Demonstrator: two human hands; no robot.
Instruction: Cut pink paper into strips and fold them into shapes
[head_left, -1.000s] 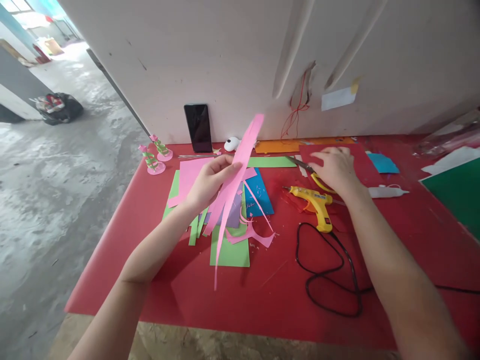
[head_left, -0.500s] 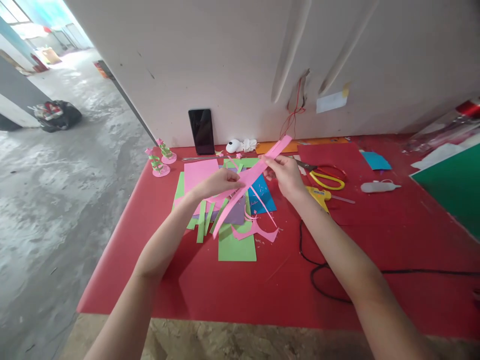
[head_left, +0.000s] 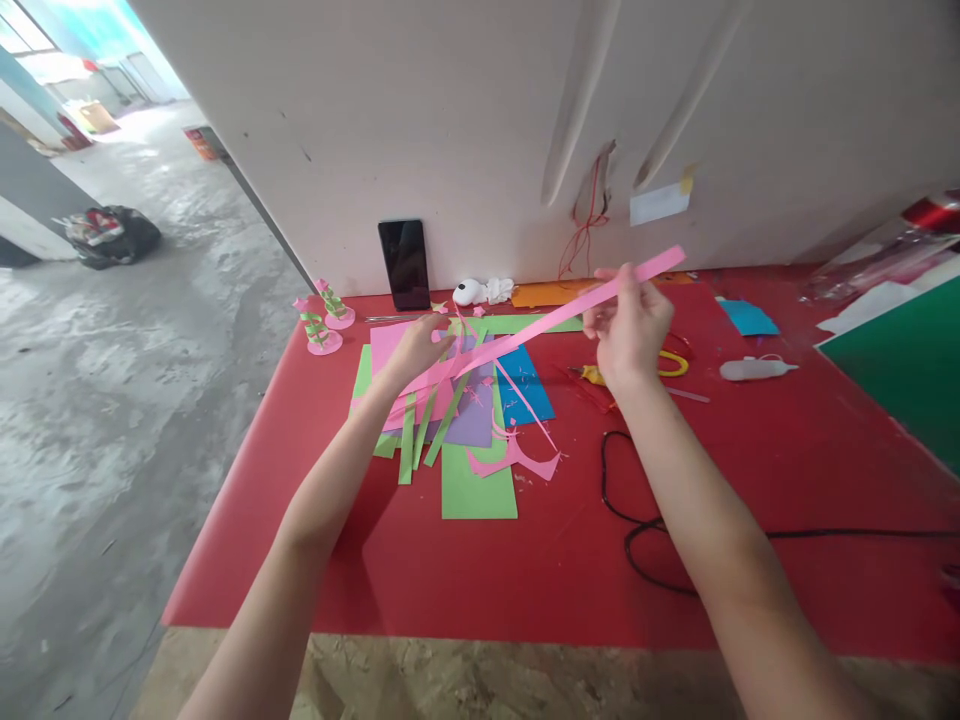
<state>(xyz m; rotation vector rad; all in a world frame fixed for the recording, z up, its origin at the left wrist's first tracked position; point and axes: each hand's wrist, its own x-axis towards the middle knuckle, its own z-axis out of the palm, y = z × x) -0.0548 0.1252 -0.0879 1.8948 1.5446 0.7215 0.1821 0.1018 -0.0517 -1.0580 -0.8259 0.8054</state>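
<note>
A long pink paper strip (head_left: 551, 318) slants across the middle of the table, its upper end pinched in my right hand (head_left: 636, 320). The strip's lower end lies over a pile of paper. My left hand (head_left: 421, 350) is above that pile, fingers curled together near a thin curved pink strip; whether they hold anything is hidden. Beneath are a pink sheet (head_left: 384, 348), a purple sheet (head_left: 472, 420), narrow green strips (head_left: 406, 450), a green sheet (head_left: 480, 490) and a blue sheet (head_left: 531, 388) with small scraps. A pink cut-out offcut (head_left: 514, 458) lies in front.
A phone (head_left: 405, 265) leans on the wall behind the pile. Two small pink-and-green paper ornaments (head_left: 322, 325) stand at left. Partly behind my right hand are a yellow glue gun (head_left: 591, 374) and yellow-handled scissors (head_left: 679, 362). A black cord (head_left: 637, 530) and a small bottle (head_left: 757, 369) lie at right.
My right hand has moved right and drawn the pink strip out with it. My left hand has shifted left, off the strip's middle, to the back of the pile.
</note>
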